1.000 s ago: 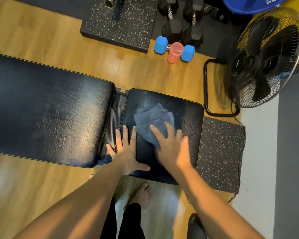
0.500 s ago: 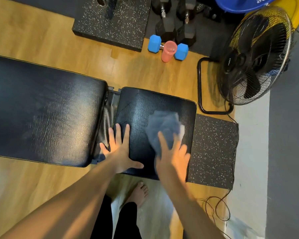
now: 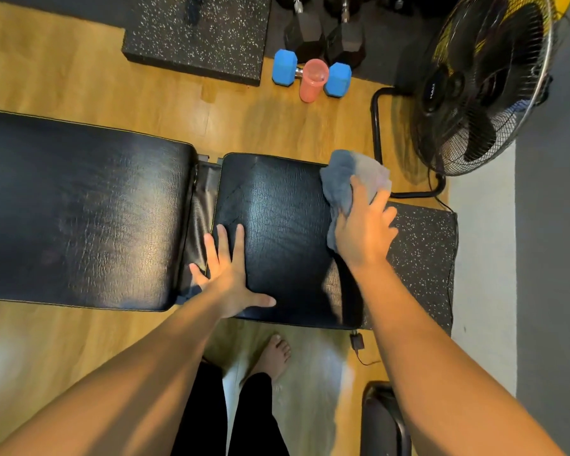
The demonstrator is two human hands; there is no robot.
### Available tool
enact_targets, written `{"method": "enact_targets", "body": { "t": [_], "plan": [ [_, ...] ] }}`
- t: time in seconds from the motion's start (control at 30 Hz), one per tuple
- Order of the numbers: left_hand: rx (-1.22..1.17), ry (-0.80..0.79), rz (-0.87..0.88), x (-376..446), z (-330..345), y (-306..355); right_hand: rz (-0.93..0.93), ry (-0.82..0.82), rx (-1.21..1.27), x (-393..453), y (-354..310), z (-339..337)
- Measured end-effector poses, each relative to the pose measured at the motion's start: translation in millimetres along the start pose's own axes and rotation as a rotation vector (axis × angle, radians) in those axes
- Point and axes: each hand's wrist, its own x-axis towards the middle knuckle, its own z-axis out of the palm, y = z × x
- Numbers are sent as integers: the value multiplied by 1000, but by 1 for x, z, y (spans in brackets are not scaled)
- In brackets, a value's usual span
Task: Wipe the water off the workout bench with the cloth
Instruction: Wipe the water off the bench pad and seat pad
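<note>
The black workout bench lies across the view, a long back pad (image 3: 79, 212) on the left and a shorter seat pad (image 3: 277, 225) on the right. A crumpled grey cloth (image 3: 339, 182) sits at the seat pad's far right corner, partly hanging past the edge. My right hand (image 3: 362, 232) lies on the cloth with fingers spread and fairly straight, pressing it down. My left hand (image 3: 227, 271) rests flat on the near left part of the seat pad, fingers spread. No water shows on the shiny vinyl.
A black floor fan (image 3: 481, 83) stands at the right, its stand close to the cloth. A speckled rubber mat (image 3: 422, 258) lies beside the seat. A blue dumbbell (image 3: 285, 67), a pink cup (image 3: 313, 80) and black dumbbells (image 3: 326, 34) sit beyond. My bare foot (image 3: 273, 357) is below the bench.
My right hand has swept the cloth from the middle of the seat pad to its far right corner. The left hand has stayed planted on the pad.
</note>
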Motion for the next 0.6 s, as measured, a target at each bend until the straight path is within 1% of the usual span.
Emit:
{"method": "enact_targets", "body": {
  "t": [0.1, 0.27, 0.33, 0.4, 0.47, 0.6],
  "plan": [
    [13, 10, -4, -1, 0, 0, -22, -11, -52, -36, -1, 8],
    [10, 27, 8, 0, 0, 1, -213, -54, -45, -138, 17, 27],
    [5, 22, 17, 0, 0, 0, -267, -80, -82, -162, 25, 31],
    [0, 14, 21, 0, -1, 0, -272, -50, -68, -158, 30, 30],
    [6, 13, 21, -1, -1, 1, -239, -27, -19, -134, 30, 27],
    [-16, 9, 32, 0, 0, 2, -26, -20, 36, -54, 20, 13]
  ]
}}
